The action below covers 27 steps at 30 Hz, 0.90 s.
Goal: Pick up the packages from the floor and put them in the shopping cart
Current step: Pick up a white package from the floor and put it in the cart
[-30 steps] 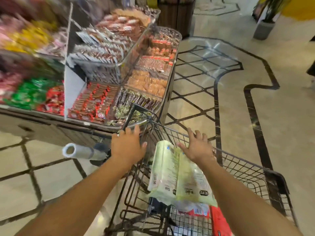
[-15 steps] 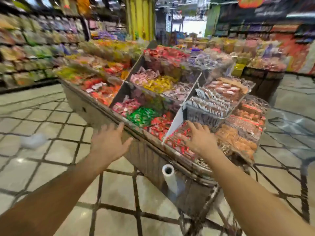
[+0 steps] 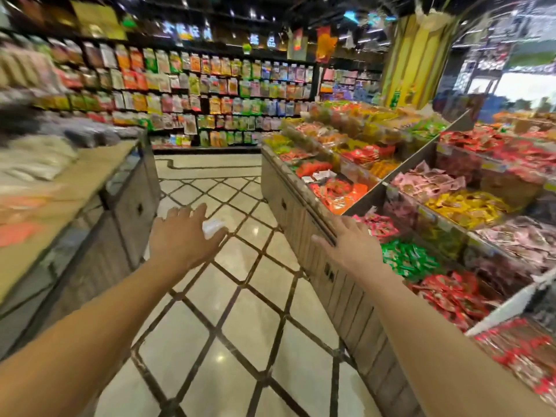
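A white package [image 3: 213,227] lies on the tiled floor of the aisle, partly hidden behind the fingers of my left hand [image 3: 183,236]. That hand is stretched out over the aisle, fingers apart, holding nothing. My right hand [image 3: 350,243] is also open and empty, spread in front of the edge of the candy display [image 3: 304,218] on the right. The shopping cart is out of view.
A long wooden display of bins of wrapped sweets runs along the right. A second counter [image 3: 99,206] with bagged goods flanks the aisle on the left. Shelves of hanging snack packets [image 3: 210,94] close the far end. The tiled floor [image 3: 240,311] between them forms a narrow aisle.
Both hands have left the cart and the packages in it. The view has swung left from the cart to the aisle, and the white package on the floor has come into view.
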{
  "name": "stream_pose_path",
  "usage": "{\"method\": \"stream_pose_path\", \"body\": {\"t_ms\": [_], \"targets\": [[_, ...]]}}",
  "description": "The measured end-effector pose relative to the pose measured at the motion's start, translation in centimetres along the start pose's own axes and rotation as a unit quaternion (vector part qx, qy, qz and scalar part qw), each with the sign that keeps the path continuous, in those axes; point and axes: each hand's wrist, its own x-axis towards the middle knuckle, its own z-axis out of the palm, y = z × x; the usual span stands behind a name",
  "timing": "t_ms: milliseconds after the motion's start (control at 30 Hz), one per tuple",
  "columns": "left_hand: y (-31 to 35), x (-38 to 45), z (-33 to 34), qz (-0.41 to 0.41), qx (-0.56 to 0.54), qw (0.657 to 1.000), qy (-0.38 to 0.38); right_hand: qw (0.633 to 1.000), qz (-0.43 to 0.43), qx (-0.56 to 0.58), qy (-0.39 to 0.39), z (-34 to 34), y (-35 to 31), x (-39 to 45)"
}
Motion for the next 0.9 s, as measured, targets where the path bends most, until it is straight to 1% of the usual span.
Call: {"method": "stream_pose_path", "body": {"t_ms": [100, 167, 367, 533, 633, 733, 833, 900], "targets": [[-3.5, 4.0, 2.3, -0.034, 0.009, 0.999, 0.008, 0.999, -0.038, 0.003, -0.007, 1.9, -3.8, 5.7], [-5.1, 7.2, 4.2, -0.042, 0.017, 0.999, 0.006, 0.998, -0.055, -0.001, -0.011, 3.7, -6.1, 10.0], [-7.7, 19.0, 9.2, -0.009, 0.077, 0.997, -0.028, 0.994, -0.098, 0.014, -0.038, 9.0, -11.1, 24.4], [-9.9, 28.5, 11.7, -0.022, 0.094, 0.995, -0.020, 0.990, -0.136, -0.009, -0.048, 11.0, -14.4, 36.5], [-11.6, 33.6, 12.8, -0.033, 0.092, 0.995, -0.036, 0.988, -0.147, -0.002, -0.047, 12.0, -16.6, 42.5], [-13.7, 38.9, 14.4, -0.033, 0.095, 0.995, -0.023, 0.987, -0.156, 0.001, -0.037, 13.5, -18.9, 48.1], [-15.6, 44.6, 16.7, -0.040, 0.094, 0.994, -0.033, 0.986, -0.160, 0.005, -0.035, 15.1, -21.0, 53.8], [-16.9, 48.4, 18.8, -0.041, 0.096, 0.994, -0.026, 0.987, -0.159, 0.003, -0.029, 16.6, -22.4, 57.8]]}}
